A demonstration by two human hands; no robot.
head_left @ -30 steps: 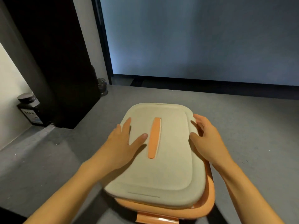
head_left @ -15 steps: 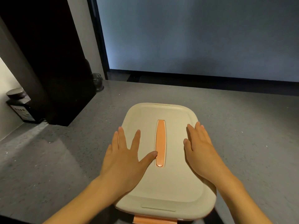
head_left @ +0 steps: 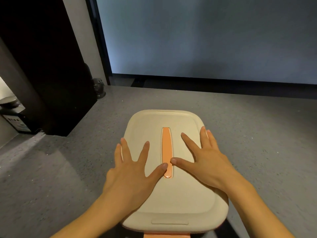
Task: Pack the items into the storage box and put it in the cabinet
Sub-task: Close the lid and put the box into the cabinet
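Storage box (head_left: 180,194): on grey counter (head_left: 257,134), at near edge, directly below the camera. Closed with cream lid (head_left: 147,124); orange strip handle (head_left: 167,145) recessed along lid's middle, lying flat. Orange tab just visible under lid's near rim. Contents hidden; no loose items seen on counter beside box.

Left hand (head_left: 130,176): palm down on lid's left half, fingers straight and spread, nothing grasped. Right hand (head_left: 209,162): same on right half, flat and splayed, nothing grasped. Thumb tips nearly meeting over near end of handle.

Step in hand, judged: pressing lid down to seat it, packing apparently done. Cannot tell whether lid is fully clicked home all round; far rim looks level.

Next move, judged: checking the near tab, then changing from flat press to a carrying hold, either fingers hooked under raised handle or both hands at box sides. Then lifting clear and carrying to cabinet.

Cabinet not identified with certainty; tall dark panel (head_left: 42,66) at left, black jar (head_left: 15,117) beside it.
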